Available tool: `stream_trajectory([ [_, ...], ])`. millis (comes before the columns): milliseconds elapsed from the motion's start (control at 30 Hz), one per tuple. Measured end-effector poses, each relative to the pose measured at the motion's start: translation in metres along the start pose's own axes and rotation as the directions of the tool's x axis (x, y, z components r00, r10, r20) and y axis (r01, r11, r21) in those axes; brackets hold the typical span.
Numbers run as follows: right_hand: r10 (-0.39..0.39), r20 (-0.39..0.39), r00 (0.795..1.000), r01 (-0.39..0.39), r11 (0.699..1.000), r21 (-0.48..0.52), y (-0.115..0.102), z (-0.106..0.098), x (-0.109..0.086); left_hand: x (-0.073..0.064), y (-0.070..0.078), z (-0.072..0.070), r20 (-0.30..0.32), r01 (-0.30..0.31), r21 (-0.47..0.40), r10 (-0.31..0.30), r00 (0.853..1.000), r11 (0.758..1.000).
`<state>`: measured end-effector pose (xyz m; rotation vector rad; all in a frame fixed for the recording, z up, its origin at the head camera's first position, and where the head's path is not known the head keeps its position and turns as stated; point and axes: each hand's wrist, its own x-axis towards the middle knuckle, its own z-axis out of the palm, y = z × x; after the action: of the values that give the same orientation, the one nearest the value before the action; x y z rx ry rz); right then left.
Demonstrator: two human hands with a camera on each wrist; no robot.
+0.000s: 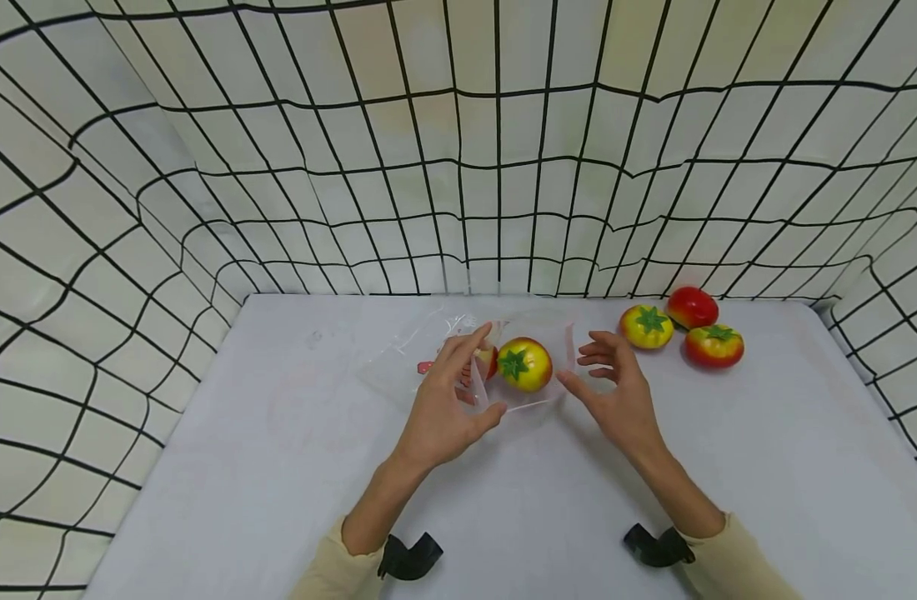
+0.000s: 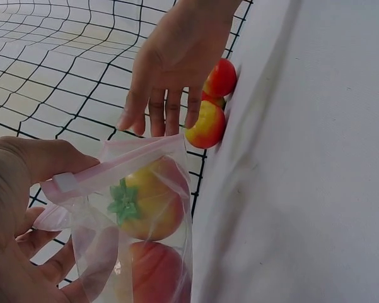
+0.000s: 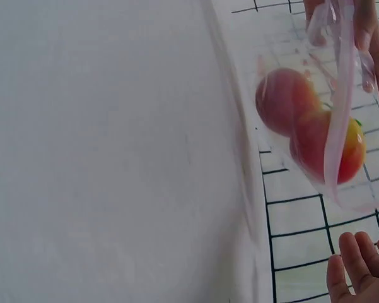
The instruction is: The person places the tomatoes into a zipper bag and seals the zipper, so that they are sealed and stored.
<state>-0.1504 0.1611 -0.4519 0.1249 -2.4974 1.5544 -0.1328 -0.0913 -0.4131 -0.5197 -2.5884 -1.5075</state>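
Observation:
A clear zip bag (image 1: 537, 403) with a pink rim sits around the middle of the table. Inside it are two red-and-yellow toy tomatoes; one tomato (image 1: 525, 364) with a green star-shaped leaf shows at the mouth, the other tomato (image 2: 156, 273) lies deeper. My left hand (image 1: 445, 408) holds the bag at its rim, thumb by the white slider (image 2: 65, 182), other fingers partly hidden by the plastic. To the right of the mouth, my right hand (image 1: 616, 392) has its fingers spread loosely and holds nothing; its fingertips are close to the bag's rim.
Three more toy tomatoes stand together at the back right: a yellow tomato (image 1: 646, 327), a red tomato (image 1: 693, 307) and a red-yellow tomato (image 1: 714, 346). Black netting (image 1: 496, 158) rises behind and beside the white table (image 1: 278, 467).

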Motion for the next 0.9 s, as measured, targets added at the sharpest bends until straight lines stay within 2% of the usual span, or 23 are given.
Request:
stream_trajectory([
  [267, -0.003, -0.002, 1.0, 0.003, 1.0, 0.006, 0.006, -0.022, 0.011, -0.001, 0.0, 0.0, -0.011, 0.006, -0.014, -0.006, 1.0, 1.0],
  [600, 0.09, -0.03, 0.995, -0.092, 0.994, -0.059, 0.021, -0.045, 0.025, -0.001, -0.001, 0.0, -0.008, 0.01, -0.012, -0.01, 1.0, 1.0],
  [900, 0.117, -0.057, 0.992, -0.121, 0.99, -0.069, 0.036, -0.059, 0.035, -0.001, -0.002, 0.0, -0.006, 0.018, -0.012, -0.018, 1.0, 1.0],
])
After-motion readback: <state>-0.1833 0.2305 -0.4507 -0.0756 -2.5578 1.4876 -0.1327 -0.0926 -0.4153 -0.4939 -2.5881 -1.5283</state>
